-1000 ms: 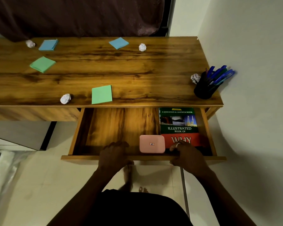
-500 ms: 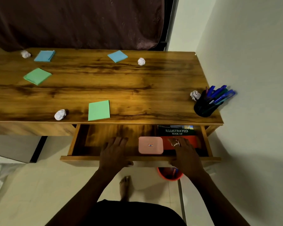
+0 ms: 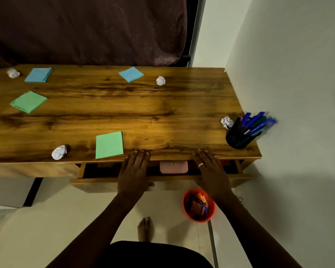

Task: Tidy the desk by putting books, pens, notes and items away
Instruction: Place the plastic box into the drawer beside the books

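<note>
Think of the brown wooden desk (image 3: pixel 162 113) as a clock, with 12 at the far edge by the dark curtain (image 3: pixel 85 29).

At 6 o'clock, under the top, the wooden drawer (image 3: pixel 97 180) is open just a little. Both hands lie flat over its front. The left hand (image 3: pixel 132 173) has straight fingers, and its tips touch the front edge of the desk. It holds nothing. The right hand (image 3: pixel 211 171), with a silver ring (image 3: pixel 201 165) on it, lies the same way just to the right. It holds nothing too. Between the two hands, a small pink box with round corners (image 3: pixel 173 168) peeks out of the drawer.

A square green paper note pad (image 3: pixel 109 145) lies at 6 o'clock, just left of the left hand. A white crumpled paper ball (image 3: pixel 59 152) sits at 7 o'clock. A second green note pad (image 3: pixel 28 101) lies at 9 o'clock. A light blue note pad (image 3: pixel 38 74) and a second paper ball (image 3: pixel 13 72) are at 10 o'clock. A second blue note pad (image 3: pixel 131 74) and a third paper ball (image 3: pixel 160 81) are near 12 o'clock. At 4 o'clock, a round black pen cup (image 3: pixel 238 138) full of blue pens (image 3: pixel 259 122) stands at the corner, with a fourth paper ball (image 3: pixel 227 122) touching it.

On the floor, a round orange bin (image 3: pixel 199 220) with wrappers in it sits below the right hand. A bare foot (image 3: pixel 144 227) is near it.
</note>
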